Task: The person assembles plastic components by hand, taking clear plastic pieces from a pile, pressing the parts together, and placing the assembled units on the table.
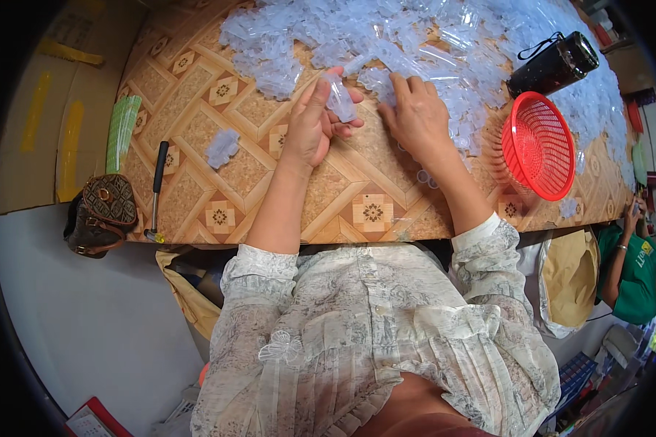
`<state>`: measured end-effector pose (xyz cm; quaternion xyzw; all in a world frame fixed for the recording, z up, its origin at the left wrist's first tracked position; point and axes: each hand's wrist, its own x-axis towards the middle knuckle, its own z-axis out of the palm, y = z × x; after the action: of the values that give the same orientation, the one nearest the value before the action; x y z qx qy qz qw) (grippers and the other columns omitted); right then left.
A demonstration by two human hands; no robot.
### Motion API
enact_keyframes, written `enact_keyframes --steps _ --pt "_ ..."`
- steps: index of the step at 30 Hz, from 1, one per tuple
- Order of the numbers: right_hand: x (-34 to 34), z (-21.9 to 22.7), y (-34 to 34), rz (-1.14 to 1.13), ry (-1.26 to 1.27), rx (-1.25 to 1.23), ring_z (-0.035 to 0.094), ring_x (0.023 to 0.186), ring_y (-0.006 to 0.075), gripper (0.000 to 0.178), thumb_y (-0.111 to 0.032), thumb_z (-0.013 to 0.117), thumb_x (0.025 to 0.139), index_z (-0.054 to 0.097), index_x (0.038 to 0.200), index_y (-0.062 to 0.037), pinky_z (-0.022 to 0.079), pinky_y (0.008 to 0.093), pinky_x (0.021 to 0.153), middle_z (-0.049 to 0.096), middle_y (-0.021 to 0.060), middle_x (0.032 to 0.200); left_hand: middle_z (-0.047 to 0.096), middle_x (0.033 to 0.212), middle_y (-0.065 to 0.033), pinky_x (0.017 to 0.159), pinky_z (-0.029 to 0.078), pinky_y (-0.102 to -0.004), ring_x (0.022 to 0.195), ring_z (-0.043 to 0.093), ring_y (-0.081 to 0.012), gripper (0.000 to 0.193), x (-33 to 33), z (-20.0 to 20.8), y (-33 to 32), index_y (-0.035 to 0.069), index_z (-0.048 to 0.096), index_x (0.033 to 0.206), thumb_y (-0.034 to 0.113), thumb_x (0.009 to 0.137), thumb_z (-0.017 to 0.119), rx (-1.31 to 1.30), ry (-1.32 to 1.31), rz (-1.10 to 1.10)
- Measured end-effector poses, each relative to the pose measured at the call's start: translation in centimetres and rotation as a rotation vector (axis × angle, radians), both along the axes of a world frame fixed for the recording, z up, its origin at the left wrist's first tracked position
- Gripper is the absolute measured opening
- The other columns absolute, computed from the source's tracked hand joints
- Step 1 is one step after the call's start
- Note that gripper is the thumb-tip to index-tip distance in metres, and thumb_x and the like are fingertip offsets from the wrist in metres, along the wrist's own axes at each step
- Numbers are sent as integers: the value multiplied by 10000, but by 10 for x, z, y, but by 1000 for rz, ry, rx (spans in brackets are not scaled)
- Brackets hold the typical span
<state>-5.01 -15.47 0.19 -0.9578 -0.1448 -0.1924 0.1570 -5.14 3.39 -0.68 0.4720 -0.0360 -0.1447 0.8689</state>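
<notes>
My left hand (315,120), palm turned up, is closed around a clear plastic tube-like piece (340,100). The piece tilts, its wider end toward me. To its right, my right hand (421,116) lies palm down at the near edge of a large heap of similar clear plastic pieces (284,36). The right thumb stands apart from the fingers, whose tips reach the loose pieces; nothing shows gripped in them. Several small round clear parts (424,177) lie beside the right wrist. A separate little cluster of clear pieces (223,148) sits left of my left hand.
A red plastic basket (517,146) and a black flask (554,65) stand on the right. At the left edge are a black-handled tool (159,171), a brown patterned bag (106,211) and a cardboard box (58,109). Another person in green (634,273) is at far right.
</notes>
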Motion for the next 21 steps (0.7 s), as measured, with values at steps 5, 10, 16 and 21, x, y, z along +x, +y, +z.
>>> enact_keyframes --steps 5,10,16,21 --pt "4 1 -12 42 76 210 575 859 304 408 -228 681 771 569 1103 -19 502 390 676 582 182 984 627 1006 -133 544 511 -240 728 655 -205 600 -3 0 -4 50 347 1366 453 940 469 26 -6 -32" --pt "-2 18 -8 76 301 607 576 756 200 475 -228 692 782 553 1194 -37 496 315 677 581 154 1011 583 1124 -129 689 534 -292 876 640 -224 572 -7 0 -7 37 327 1376 399 955 465 -41 -15 -108" --pt "-5 4 -3 249 298 750 547 707 149 525 -210 693 797 523 1286 -119 487 292 672 563 122 994 538 1232 -135 866 508 -343 1080 573 -226 480 -6 -4 -8 24 295 1387 191 967 457 -221 -39 -158" --pt "-8 3 -3 263 310 765 519 681 135 517 -201 692 803 531 1290 -143 476 279 660 551 106 941 500 1282 -150 932 482 -371 1135 544 -236 459 -8 2 -7 4 304 1366 119 951 463 -170 -58 -163"
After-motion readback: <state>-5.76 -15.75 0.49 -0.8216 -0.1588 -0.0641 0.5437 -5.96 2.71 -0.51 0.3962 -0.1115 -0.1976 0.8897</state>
